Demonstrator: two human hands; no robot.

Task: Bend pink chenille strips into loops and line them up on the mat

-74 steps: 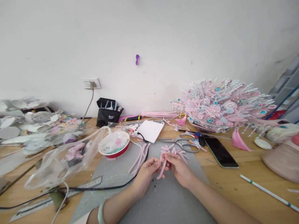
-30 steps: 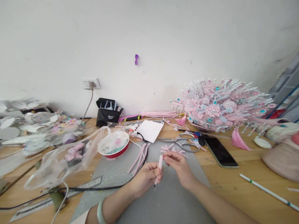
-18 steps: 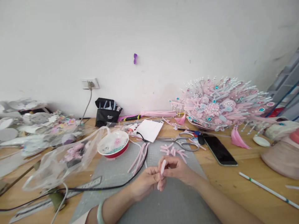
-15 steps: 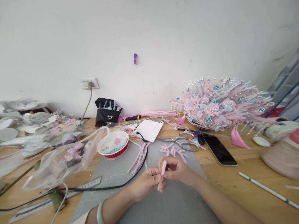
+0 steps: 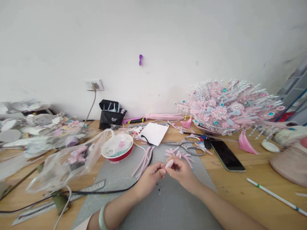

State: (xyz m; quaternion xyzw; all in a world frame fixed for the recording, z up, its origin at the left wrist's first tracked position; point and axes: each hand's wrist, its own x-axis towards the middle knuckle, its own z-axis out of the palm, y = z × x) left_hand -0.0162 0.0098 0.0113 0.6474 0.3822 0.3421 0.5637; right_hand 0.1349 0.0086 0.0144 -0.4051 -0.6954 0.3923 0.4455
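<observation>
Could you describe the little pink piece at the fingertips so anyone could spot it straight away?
On the wooden table lies a gray mat, with the left hand and right hand close together above it. The small pale pink piece sits between them. Only it is held; the pink pieces nearby lie on the mat.

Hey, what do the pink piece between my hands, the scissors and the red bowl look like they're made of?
Pink piece: soft, matte fibre, maybe chenille, going by its fuzzy look.
Scissors: probably metal, from the silvery-grey of blades and handles alike.
Red bowl: perhaps plastic, judging by its smooth, even-coloured wall; coated card is possible.
</observation>
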